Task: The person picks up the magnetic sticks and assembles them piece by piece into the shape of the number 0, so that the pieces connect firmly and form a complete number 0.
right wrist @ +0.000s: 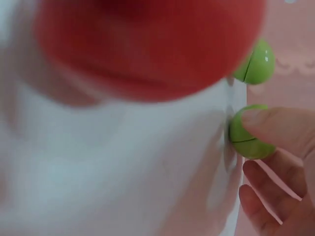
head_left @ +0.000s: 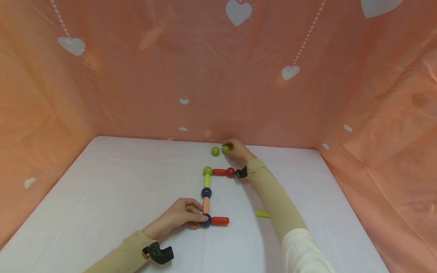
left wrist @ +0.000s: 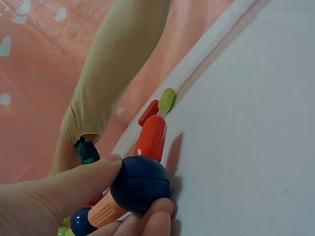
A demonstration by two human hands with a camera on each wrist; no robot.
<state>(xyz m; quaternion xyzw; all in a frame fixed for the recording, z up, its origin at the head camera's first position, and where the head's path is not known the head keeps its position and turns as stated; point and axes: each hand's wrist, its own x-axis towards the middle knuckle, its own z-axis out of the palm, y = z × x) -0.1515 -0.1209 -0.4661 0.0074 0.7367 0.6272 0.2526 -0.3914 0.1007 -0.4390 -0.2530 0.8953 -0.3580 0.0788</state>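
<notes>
My left hand pinches a dark blue ball between thumb and fingers. From that ball a red rod points right and a peach rod runs away from me. The peach rod meets a second blue ball, then come a light green rod, a green ball, another red rod and a red ball. At the table's far side my right hand grips a loose green ball between thumb and fingers. Another green ball sits just left of it.
A loose light green rod lies right of the chain, partly behind my right sleeve in the head view. The left wrist view also shows a loose red rod beside it. Pink cloth with white hearts surrounds the white table.
</notes>
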